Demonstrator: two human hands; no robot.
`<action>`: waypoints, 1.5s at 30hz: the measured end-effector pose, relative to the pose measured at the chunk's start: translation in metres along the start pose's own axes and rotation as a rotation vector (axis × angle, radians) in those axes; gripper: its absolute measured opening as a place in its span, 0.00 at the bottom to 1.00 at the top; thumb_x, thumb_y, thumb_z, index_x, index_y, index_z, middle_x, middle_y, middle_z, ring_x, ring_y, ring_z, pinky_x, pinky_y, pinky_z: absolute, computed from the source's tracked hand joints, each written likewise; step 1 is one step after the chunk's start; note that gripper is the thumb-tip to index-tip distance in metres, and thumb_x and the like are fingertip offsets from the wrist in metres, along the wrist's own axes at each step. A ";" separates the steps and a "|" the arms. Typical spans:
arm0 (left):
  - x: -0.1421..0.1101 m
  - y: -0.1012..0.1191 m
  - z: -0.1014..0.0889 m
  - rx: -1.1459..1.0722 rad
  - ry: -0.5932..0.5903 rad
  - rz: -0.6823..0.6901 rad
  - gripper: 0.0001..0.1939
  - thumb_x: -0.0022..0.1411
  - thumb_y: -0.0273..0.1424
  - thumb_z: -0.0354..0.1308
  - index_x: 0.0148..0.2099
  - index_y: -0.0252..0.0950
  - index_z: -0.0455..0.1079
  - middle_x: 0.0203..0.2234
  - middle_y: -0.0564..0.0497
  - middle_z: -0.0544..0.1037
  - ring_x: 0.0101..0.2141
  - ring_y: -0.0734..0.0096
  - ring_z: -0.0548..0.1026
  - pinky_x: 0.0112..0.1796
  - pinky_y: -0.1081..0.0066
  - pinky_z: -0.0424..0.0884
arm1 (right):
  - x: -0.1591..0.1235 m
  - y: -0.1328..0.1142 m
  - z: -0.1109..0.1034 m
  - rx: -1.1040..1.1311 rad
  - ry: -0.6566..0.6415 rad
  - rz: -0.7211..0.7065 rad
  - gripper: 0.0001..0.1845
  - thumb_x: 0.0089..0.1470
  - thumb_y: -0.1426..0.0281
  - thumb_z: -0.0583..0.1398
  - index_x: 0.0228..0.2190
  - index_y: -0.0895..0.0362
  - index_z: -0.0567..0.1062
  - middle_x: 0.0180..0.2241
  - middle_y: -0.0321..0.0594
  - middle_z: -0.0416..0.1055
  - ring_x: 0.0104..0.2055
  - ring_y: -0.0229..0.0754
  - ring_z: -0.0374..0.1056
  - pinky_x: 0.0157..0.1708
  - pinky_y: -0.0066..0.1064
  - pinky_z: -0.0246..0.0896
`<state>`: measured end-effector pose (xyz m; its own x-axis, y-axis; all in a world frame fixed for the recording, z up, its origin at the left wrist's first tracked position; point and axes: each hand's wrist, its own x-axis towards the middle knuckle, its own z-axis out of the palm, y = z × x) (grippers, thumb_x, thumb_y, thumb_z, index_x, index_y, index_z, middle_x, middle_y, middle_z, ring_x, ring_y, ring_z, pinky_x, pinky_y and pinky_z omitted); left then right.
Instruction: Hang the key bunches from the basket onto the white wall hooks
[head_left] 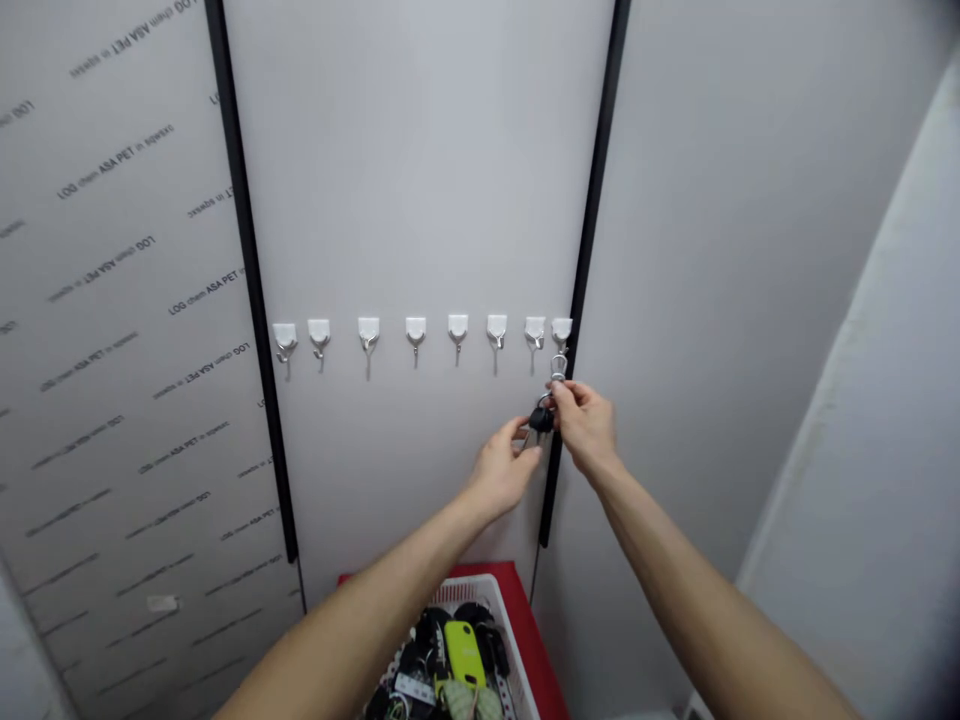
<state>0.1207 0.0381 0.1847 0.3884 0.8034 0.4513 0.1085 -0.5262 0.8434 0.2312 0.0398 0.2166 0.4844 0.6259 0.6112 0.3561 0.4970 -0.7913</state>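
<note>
A row of several white adhesive hooks [415, 335] runs across the pale wall panel. From the rightmost hook [562, 332] hangs a metal clasp and ring with a black key fob [541, 418]. My right hand [586, 425] pinches the ring just above the fob. My left hand [504, 468] is closed on the fob's lower end, where a small key blade seems to hang. Both arms reach up from below.
A white perforated basket [501, 610] on a red surface [536, 640] sits below, holding several black fobs and a lime-green one [465, 652]. Black vertical strips [247, 270] frame the panel. A printed protective-film panel is on the left.
</note>
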 end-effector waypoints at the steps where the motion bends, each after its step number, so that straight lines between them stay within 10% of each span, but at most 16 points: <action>1: 0.004 0.006 0.002 0.052 -0.010 0.018 0.20 0.46 0.27 0.48 0.45 0.36 0.58 0.37 0.49 0.67 0.22 0.81 0.65 0.28 0.76 0.62 | 0.008 -0.001 -0.003 -0.028 0.036 -0.012 0.12 0.38 0.63 0.51 0.19 0.60 0.66 0.15 0.33 0.62 0.14 0.28 0.52 0.15 0.22 0.49; 11: 0.009 0.020 0.010 0.230 -0.091 0.058 0.21 0.46 0.29 0.46 0.46 0.33 0.57 0.37 0.47 0.68 0.28 0.74 0.67 0.34 0.71 0.62 | 0.035 0.012 -0.009 -0.266 0.015 0.085 0.15 0.38 0.63 0.51 0.22 0.62 0.69 0.18 0.38 0.67 0.12 0.30 0.56 0.14 0.24 0.53; 21: -0.049 -0.088 -0.027 0.065 0.045 -0.305 0.16 0.46 0.27 0.47 0.41 0.30 0.61 0.36 0.44 0.69 0.28 0.75 0.68 0.29 0.74 0.64 | -0.012 0.018 -0.016 -0.480 0.131 -0.155 0.16 0.39 0.67 0.51 0.31 0.60 0.69 0.24 0.39 0.67 0.20 0.33 0.61 0.25 0.28 0.57; 31: -0.148 -0.159 -0.036 0.399 -0.005 -0.285 0.12 0.46 0.24 0.47 0.35 0.34 0.64 0.32 0.50 0.69 0.34 0.74 0.66 0.37 0.72 0.61 | -0.167 0.104 0.014 -0.687 -0.884 -0.015 0.12 0.42 0.73 0.49 0.29 0.59 0.70 0.30 0.41 0.69 0.32 0.37 0.62 0.34 0.27 0.54; 45: -0.159 -0.159 -0.032 0.822 -0.161 -0.220 0.16 0.45 0.24 0.46 0.38 0.37 0.63 0.39 0.50 0.64 0.41 0.67 0.58 0.41 0.67 0.56 | -0.177 0.119 0.027 -1.039 -1.161 -0.128 0.17 0.44 0.76 0.45 0.35 0.54 0.66 0.39 0.42 0.62 0.42 0.43 0.54 0.36 0.34 0.50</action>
<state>0.0122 0.0032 -0.0114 0.3989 0.8940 0.2040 0.7992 -0.4481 0.4007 0.1665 0.0044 0.0154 -0.2753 0.9607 -0.0356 0.9574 0.2706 -0.1007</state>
